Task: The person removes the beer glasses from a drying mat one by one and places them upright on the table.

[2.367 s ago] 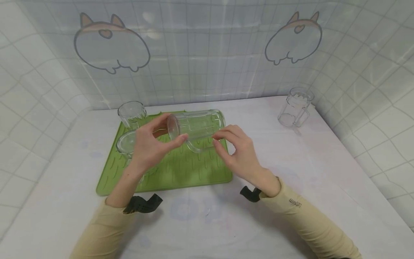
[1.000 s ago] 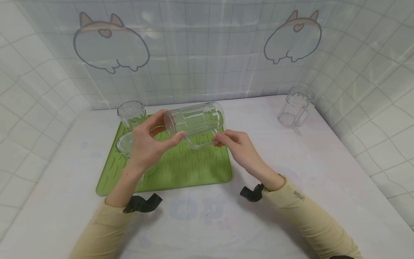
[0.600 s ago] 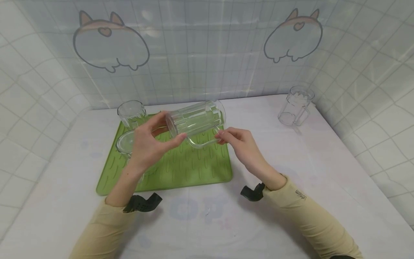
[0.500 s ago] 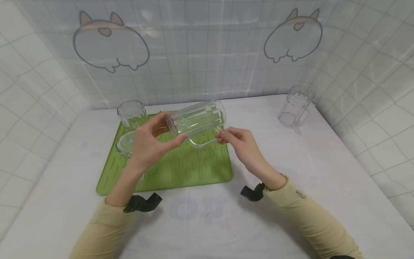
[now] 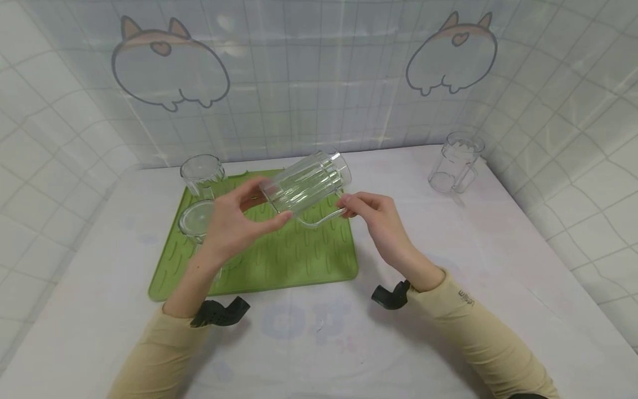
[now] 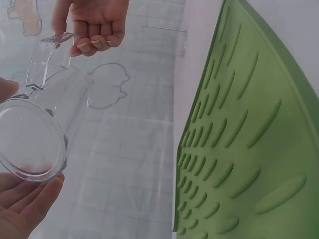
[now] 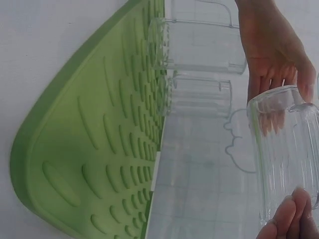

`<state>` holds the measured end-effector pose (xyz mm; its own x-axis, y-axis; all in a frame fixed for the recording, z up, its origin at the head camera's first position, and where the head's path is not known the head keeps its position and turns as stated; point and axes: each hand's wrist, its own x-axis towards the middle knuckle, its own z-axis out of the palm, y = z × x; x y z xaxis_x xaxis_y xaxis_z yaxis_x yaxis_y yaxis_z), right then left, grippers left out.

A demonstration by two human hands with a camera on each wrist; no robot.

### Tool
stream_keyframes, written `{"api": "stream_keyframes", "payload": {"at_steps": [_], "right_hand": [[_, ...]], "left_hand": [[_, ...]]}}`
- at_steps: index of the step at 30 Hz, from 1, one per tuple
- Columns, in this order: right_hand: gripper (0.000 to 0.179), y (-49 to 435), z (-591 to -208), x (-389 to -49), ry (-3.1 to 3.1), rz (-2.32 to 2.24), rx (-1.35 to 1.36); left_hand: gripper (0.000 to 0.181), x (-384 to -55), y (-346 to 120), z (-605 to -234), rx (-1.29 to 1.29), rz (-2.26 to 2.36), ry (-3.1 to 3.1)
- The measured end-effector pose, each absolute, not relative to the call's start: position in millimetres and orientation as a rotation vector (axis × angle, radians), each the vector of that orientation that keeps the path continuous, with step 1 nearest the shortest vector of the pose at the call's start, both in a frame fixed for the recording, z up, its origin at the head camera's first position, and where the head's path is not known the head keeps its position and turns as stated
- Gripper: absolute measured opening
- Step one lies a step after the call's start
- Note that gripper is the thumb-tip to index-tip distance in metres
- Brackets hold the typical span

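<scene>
A clear ribbed beer mug (image 5: 308,185) is held tilted above the green mat (image 5: 299,266), its mouth up and to the right. My left hand (image 5: 235,224) grips it round the base, thumb on the near side and fingers behind. With thumb and fingertips my right hand (image 5: 374,219) pinches the handle close to the rim. The left wrist view shows the round bottom of the mug (image 6: 31,142) between thumb and fingers (image 6: 35,209). Seen in the right wrist view, fingertips (image 7: 289,214) of my right hand lie at the mug's side.
Two more clear mugs stand on the left of the mat, one at the back (image 5: 201,173) and one nearer (image 5: 195,220), partly hidden by my left hand. Another clear mug (image 5: 456,163) stands at the back right of the white tabletop (image 5: 319,349). A tile-patterned sheet (image 5: 319,72) forms the back.
My right hand went from fingertips near the mug's rim to pinching its handle. The mug has tipped further, its mouth end rising and its base dropping slightly. The other mugs stay put.
</scene>
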<state>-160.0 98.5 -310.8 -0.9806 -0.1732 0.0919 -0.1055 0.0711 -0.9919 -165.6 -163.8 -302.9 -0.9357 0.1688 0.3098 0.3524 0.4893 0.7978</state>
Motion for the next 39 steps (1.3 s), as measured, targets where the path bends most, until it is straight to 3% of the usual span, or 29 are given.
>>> {"api": "stream_keyframes", "payload": {"at_steps": [14,22,39], "right_hand": [[0.024,97.8,-304.3,-160.7,2.095,-2.201,-0.274],[0.031,94.1,-300.6,-158.0,2.015,-2.254,-0.322],[0.020,91.4,-293.6,-162.4,1.827,-2.329,-0.386]], "left_hand": [[0.078,-168.1,-164.9,-306.5,-0.469,-1.307,-2.712],[0.086,-170.0,-163.7,-308.2,-0.493,-1.276,-2.776],[0.062,-178.7,-158.0,-308.5,-0.534,-1.253,-2.813]]}}
